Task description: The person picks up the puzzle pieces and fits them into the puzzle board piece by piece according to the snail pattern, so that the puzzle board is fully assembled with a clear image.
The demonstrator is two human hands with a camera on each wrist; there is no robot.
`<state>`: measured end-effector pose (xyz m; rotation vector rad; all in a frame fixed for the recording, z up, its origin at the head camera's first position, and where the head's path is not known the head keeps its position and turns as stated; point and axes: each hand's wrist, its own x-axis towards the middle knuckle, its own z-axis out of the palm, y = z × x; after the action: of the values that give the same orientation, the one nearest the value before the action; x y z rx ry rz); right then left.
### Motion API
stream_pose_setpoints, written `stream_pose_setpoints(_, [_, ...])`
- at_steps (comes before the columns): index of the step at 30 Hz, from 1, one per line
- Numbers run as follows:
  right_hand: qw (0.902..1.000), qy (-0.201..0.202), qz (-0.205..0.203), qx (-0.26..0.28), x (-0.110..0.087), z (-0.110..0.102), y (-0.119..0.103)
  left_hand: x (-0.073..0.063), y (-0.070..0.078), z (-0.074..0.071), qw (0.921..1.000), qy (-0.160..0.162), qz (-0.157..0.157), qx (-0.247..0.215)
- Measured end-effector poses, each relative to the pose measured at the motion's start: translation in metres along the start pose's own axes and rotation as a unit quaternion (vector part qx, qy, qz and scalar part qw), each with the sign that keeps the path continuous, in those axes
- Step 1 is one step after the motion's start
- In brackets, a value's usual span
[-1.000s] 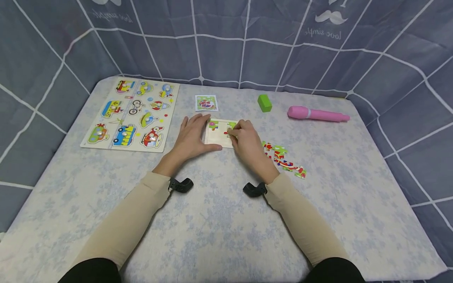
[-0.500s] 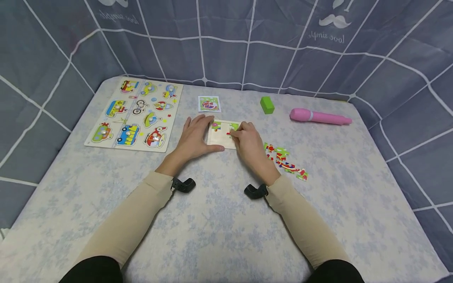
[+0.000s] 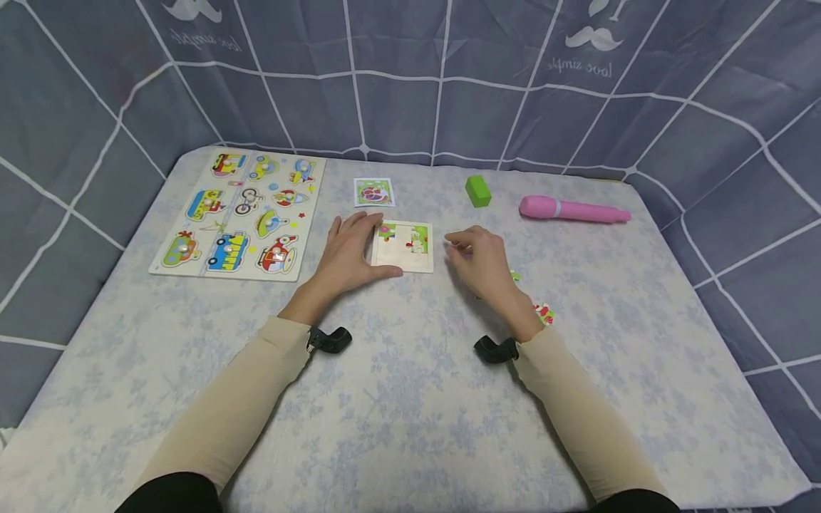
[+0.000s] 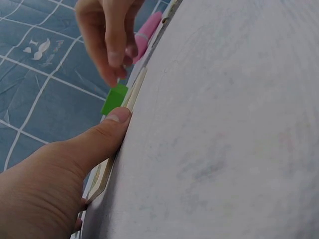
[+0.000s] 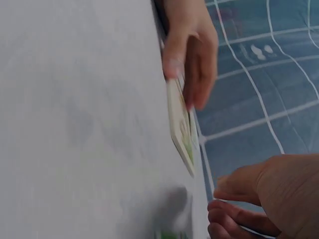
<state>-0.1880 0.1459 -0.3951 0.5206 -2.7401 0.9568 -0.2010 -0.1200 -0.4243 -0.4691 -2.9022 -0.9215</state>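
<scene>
In the head view my left hand [image 3: 346, 253] holds the small wooden puzzle board [image 3: 394, 260] at its left side, thumb at the near edge and fingers at the far edge. The left wrist view shows the thumb [image 4: 102, 137] against the board's rim. Some puzzle pieces [image 3: 418, 240] lie in the board's upper corners; the rest of its bed is bare wood. My right hand [image 3: 484, 267] hovers right of the board, fingers loosely bent, with nothing visible between them. Loose puzzle pieces [image 3: 544, 313] lie under and beyond it, mostly hidden by the hand and wrist.
A large knobbed vehicle puzzle [image 3: 237, 214] lies at the left. Behind the small board is a picture card [image 3: 374, 192]. A green block [image 3: 477, 191] and a pink wand-shaped object [image 3: 574, 209] sit at the back right, before a grey checked curtain [image 3: 404, 107].
My right hand has lifted off the puzzle board and moved right, over the loose pieces. The piece it was touching now lies in the board's right part. My left hand keeps its hold.
</scene>
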Motion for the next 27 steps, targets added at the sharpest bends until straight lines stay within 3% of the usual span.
stream_pose_setpoints(7, [0.9992, -0.007, 0.036, 0.018, -0.022, -0.038, 0.033, -0.001, 0.001, -0.001, 0.9999, -0.008, -0.006, -0.004])
stream_pose_setpoints(15, [0.9936, -0.011, 0.111, 0.015, -0.054, -0.079, 0.064, 0.0, -0.001, 0.0, 0.9999, -0.009, -0.007, -0.003])
stream_pose_setpoints(27, [0.9919, -0.056, 0.114, -0.002, -0.105, -0.115, 0.08, 0.001, 0.0, -0.001, 1.0, -0.006, 0.002, -0.005])
